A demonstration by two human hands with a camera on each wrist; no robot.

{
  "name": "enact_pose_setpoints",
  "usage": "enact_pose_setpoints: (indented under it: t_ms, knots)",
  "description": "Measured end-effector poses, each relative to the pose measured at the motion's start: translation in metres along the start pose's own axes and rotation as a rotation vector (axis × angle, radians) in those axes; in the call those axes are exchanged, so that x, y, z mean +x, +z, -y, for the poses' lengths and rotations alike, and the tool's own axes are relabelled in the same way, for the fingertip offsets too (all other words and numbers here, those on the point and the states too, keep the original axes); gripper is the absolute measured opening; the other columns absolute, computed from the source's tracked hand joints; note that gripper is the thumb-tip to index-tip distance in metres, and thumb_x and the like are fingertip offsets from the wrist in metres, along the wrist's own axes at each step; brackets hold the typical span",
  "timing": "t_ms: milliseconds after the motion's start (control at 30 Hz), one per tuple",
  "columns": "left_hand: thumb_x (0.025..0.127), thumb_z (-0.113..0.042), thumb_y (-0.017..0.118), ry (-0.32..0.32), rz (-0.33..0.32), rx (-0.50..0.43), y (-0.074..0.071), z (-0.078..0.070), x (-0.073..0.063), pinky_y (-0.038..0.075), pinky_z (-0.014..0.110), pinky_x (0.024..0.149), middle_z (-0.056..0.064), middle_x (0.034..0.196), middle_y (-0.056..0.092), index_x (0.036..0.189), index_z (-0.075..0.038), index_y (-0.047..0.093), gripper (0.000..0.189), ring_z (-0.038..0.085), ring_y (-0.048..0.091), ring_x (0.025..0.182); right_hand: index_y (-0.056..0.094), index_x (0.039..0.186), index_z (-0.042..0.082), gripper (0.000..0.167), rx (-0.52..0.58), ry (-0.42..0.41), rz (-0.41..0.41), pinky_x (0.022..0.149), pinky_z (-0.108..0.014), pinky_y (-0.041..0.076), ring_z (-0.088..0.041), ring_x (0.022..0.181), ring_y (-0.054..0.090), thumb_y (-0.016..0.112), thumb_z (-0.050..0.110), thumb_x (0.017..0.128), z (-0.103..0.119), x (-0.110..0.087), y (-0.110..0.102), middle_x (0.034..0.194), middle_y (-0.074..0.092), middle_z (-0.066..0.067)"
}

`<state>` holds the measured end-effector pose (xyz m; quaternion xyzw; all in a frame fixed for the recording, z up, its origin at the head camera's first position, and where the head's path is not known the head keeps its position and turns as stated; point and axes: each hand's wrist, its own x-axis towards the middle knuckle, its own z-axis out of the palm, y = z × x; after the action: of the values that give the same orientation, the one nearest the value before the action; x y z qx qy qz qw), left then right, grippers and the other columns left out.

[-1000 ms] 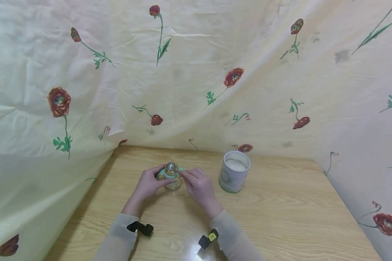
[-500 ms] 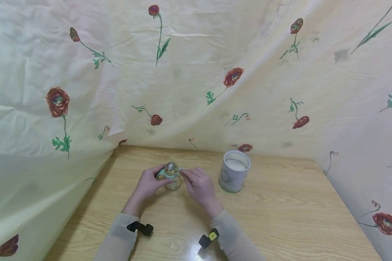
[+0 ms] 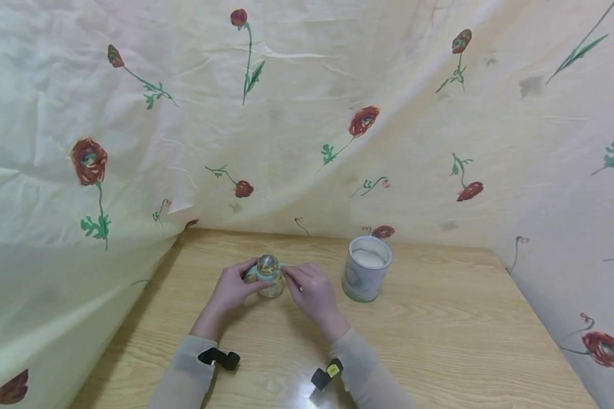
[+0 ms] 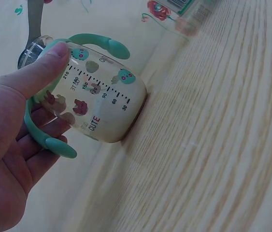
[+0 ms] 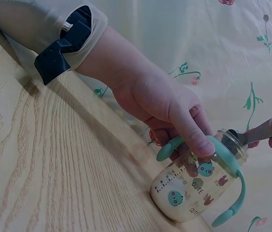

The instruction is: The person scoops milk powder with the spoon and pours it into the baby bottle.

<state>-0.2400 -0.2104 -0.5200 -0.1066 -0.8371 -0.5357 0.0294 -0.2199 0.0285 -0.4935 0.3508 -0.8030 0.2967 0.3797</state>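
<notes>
A clear baby bottle (image 3: 271,288) with green handles and printed animals stands upright on the wooden table. Its side bears a measuring scale in the left wrist view, and something pale shows through the lower part (image 4: 121,111). Around the bottle's upper part, beside the handles, my left hand (image 3: 232,289) grips with thumb and fingers. My right hand (image 3: 314,289) pinches the handle of a metal spoon (image 5: 259,133) from the right. The spoon's shiny bowl (image 3: 268,263) sits in the bottle's mouth, partly hidden by the neck in the right wrist view.
To the right of the bottle, a tall open can (image 3: 363,287) stands with whitish contents inside. The table (image 3: 440,318) runs back to a hanging cloth (image 3: 286,142) with red flowers, which also covers both sides.
Both hands, the bottle and the spoon keep nearly the same place. Only the head view has shifted very slightly.
</notes>
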Motion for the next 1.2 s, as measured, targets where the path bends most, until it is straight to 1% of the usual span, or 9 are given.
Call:
enact_pose_setpoints:
  t_ms: [200,400,533,700,833,1000,1133,1200]
  knots:
    - [0.083,-0.039,0.095,0.006,0.002,-0.01,0.0005,0.0005,-0.0006,0.043,0.052,0.12,0.007,0.145,0.067,0.146,-0.016,0.067,0.073,0.03,0.059,0.139,0.083,0.105,0.005,0.016,0.009,-0.003,-0.004,0.064,-0.018,0.057,-0.011,0.074,0.067,0.085,0.002,0.09,0.0012,0.0014,-0.0017,0.09,0.08,-0.002]
    - [0.083,-0.04,0.094,0.019,0.002,-0.01,0.0002,0.0008,-0.0018,0.042,0.052,0.12,0.005,0.144,0.068,0.146,-0.017,0.068,0.071,0.029,0.059,0.139,0.084,0.102,0.007,0.017,0.006,-0.026,0.006,0.064,-0.016,0.056,-0.011,0.074,0.067,0.089,0.003,0.086,0.004,0.0024,-0.0035,0.092,0.08,-0.001]
    - [0.084,-0.04,0.093,0.021,0.005,-0.007,0.0001,0.0014,-0.0024,0.043,0.053,0.12,0.005,0.144,0.068,0.146,-0.017,0.068,0.071,0.03,0.059,0.139,0.084,0.103,0.006,0.018,0.003,-0.028,0.014,0.065,-0.018,0.057,-0.012,0.076,0.068,0.089,0.002,0.086,0.0043,0.0019,-0.0036,0.093,0.081,-0.002]
    - [0.084,-0.039,0.094,0.022,0.008,-0.015,0.0004,0.0,-0.0028,0.042,0.054,0.12,0.007,0.145,0.067,0.147,-0.017,0.066,0.073,0.031,0.059,0.139,0.083,0.106,0.006,0.017,0.007,-0.001,0.007,0.067,-0.021,0.059,-0.013,0.077,0.071,0.086,0.003,0.09,0.004,0.0013,-0.0036,0.094,0.081,-0.003]
    - [0.083,-0.037,0.095,0.021,0.007,-0.013,-0.0009,-0.0026,-0.0025,0.042,0.052,0.12,0.006,0.144,0.068,0.146,-0.017,0.067,0.072,0.03,0.059,0.139,0.083,0.107,0.006,0.015,0.04,0.043,-0.02,0.065,-0.02,0.058,-0.012,0.074,0.069,0.084,0.005,0.092,0.005,0.0023,-0.0035,0.092,0.081,-0.003]
    - [0.083,-0.037,0.095,0.009,0.012,-0.009,-0.0021,-0.0038,-0.0025,0.042,0.051,0.121,0.006,0.145,0.067,0.147,-0.016,0.067,0.073,0.03,0.058,0.14,0.083,0.105,0.005,0.014,0.113,0.12,-0.059,0.062,-0.018,0.057,-0.01,0.071,0.067,0.085,0.004,0.091,0.0062,0.0041,-0.003,0.086,0.079,-0.002]
    - [0.083,-0.039,0.095,-0.007,0.02,0.002,-0.0024,-0.0043,-0.0035,0.039,0.053,0.122,0.006,0.148,0.065,0.15,-0.018,0.064,0.077,0.031,0.055,0.143,0.083,0.105,0.004,0.013,0.185,0.212,-0.094,0.062,-0.019,0.058,-0.011,0.069,0.068,0.084,0.003,0.093,0.0068,0.0053,-0.0033,0.086,0.078,-0.004]
    - [0.083,-0.041,0.094,-0.016,0.024,0.018,-0.0026,-0.0043,-0.0041,0.037,0.054,0.123,0.007,0.151,0.062,0.152,-0.017,0.062,0.08,0.033,0.053,0.145,0.082,0.105,0.003,0.011,0.227,0.269,-0.11,0.062,-0.02,0.06,-0.011,0.07,0.07,0.083,0.004,0.094,0.0078,0.0066,-0.0049,0.088,0.08,-0.006]
